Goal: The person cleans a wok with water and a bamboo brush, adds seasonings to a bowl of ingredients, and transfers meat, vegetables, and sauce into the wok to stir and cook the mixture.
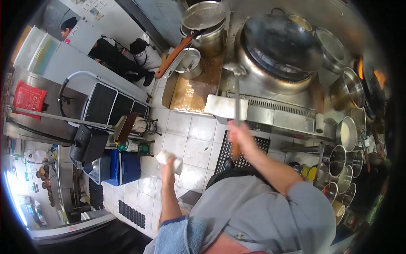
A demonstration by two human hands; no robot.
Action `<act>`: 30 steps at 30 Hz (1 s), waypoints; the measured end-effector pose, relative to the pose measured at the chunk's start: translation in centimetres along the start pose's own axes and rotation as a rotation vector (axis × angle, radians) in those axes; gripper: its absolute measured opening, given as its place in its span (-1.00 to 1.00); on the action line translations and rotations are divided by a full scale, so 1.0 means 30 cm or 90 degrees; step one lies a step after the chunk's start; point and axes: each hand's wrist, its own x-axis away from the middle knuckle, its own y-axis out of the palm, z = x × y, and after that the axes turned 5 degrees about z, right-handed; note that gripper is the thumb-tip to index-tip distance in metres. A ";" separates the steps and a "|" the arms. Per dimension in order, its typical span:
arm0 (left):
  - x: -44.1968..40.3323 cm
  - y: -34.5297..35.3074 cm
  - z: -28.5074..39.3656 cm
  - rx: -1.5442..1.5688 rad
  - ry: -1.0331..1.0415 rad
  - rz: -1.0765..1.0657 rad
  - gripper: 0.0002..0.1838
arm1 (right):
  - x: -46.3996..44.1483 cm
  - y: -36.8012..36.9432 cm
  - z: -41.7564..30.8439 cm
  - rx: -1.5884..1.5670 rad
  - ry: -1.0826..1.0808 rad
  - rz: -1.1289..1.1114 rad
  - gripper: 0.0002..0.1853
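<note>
My right hand (241, 136) is closed around the handle of a long metal ladle (237, 91). The ladle's bowl points away from me, near the front of a large dark wok (281, 44) on the range, and its wooden end hangs below my fist. My left hand (168, 164) grips a folded white cloth (163, 157) above the tiled floor, left of my body. Another folded white cloth (220, 106) lies on the range's front edge, beneath the ladle shaft. A blue towel (175, 237) drapes by my left arm.
Left of the wok, an oily metal tray (196, 86) bears a small pot (189, 63) and a strainer (204, 15) over a stockpot. Flames (360, 67) rise at the right. Several metal containers (338, 160) stand below. A blue cooler (122, 167) and a folded step ladder (101, 106) are left; a person sits beyond.
</note>
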 end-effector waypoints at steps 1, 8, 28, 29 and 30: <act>-0.043 -0.088 -0.091 -0.001 -0.003 0.110 -0.58 | 0.086 -0.050 -0.176 -0.026 0.062 -0.072 -0.81; -0.190 0.088 -0.221 -0.222 0.039 0.006 -0.59 | 0.610 -0.321 -0.555 -0.152 -0.109 -0.163 -0.61; -0.328 0.763 0.139 -0.568 0.515 0.228 -0.12 | -0.514 -1.346 -1.540 0.348 -0.301 0.395 -0.83; -0.223 0.747 0.118 -0.561 0.476 0.174 -0.17 | -0.559 -1.412 -1.550 0.197 -0.329 0.302 -0.89; -0.187 0.694 0.039 -0.557 0.478 0.121 -0.16 | -0.506 -1.382 -1.562 -0.144 -0.270 0.155 -0.91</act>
